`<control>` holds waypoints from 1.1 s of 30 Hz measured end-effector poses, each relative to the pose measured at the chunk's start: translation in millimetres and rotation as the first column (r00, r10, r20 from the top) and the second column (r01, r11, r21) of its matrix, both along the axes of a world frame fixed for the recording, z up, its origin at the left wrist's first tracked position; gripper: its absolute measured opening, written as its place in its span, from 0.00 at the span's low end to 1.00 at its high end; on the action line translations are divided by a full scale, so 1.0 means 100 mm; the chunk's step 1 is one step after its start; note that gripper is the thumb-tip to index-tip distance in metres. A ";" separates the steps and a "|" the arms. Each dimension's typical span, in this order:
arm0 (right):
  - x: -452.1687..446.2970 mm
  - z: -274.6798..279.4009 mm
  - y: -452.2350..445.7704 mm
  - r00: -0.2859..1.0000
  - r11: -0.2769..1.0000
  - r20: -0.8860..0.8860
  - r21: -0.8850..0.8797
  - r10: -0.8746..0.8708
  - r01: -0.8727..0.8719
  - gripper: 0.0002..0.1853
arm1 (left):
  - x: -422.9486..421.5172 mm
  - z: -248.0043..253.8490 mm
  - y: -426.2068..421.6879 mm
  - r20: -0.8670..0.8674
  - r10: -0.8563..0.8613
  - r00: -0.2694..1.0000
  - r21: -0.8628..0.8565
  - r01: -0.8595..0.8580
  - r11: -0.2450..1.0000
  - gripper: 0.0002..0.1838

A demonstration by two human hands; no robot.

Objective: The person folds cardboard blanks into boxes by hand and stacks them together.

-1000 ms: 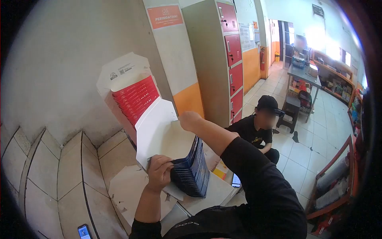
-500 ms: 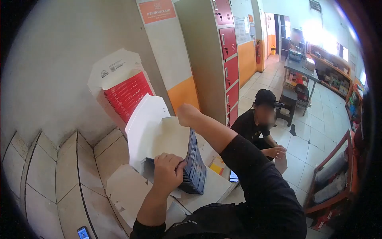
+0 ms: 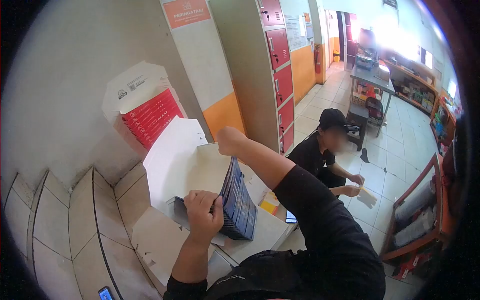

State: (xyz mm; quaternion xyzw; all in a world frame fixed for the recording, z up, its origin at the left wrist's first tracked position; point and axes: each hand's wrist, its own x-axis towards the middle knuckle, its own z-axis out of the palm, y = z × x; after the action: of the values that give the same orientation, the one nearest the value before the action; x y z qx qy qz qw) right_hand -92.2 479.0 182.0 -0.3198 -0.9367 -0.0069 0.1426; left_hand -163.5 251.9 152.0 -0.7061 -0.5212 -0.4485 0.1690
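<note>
Left hand (image 3: 204, 212) clamped on open box (image 3: 210, 170)

The left fingers (image 3: 200, 196) curl over the near wall of the white-lined box, atop a dark blue stack (image 3: 241, 210); its white lid (image 3: 167, 155) points away leftward, long axis unclear. At the far corner is the right hand (image 3: 231, 141), whose grip I cannot tell. Beyond, red boxes (image 3: 151, 117) stand stacked.

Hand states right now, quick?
Left hand: closed on the near edge of the box.
Right hand: at the box's far corner; open or closed, can't tell.
</note>
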 end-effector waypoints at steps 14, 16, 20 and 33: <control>0.53 -2.55 -1.27 0.436 -0.511 0.302 -0.683 -0.848 -0.521 0.34 | -0.17 -0.42 0.26 -0.134 0.015 0.991 0.447 0.047 0.894 0.11; 0.32 -3.38 -1.15 0.517 -0.486 0.149 -0.622 -0.843 -0.614 0.36 | -0.23 -0.41 0.31 -0.123 0.018 0.992 0.462 0.041 0.886 0.12; -0.12 -3.84 -1.10 0.515 -0.495 0.087 -0.447 -0.853 -0.745 0.37 | -0.59 -0.37 0.42 -0.052 -0.042 0.998 0.450 0.061 0.891 0.15; -1.10 -3.80 -0.99 0.422 -0.379 0.001 -0.443 -0.907 -0.813 0.39 | -1.79 -0.36 0.86 0.086 -0.144 0.986 0.326 0.109 0.939 0.22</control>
State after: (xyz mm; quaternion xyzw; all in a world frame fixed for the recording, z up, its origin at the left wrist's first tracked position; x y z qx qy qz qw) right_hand -202.1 379.9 -198.4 -0.2969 -0.0713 0.9177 0.2542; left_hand -342.0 337.9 116.1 -0.6760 -0.4036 -0.5746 0.2236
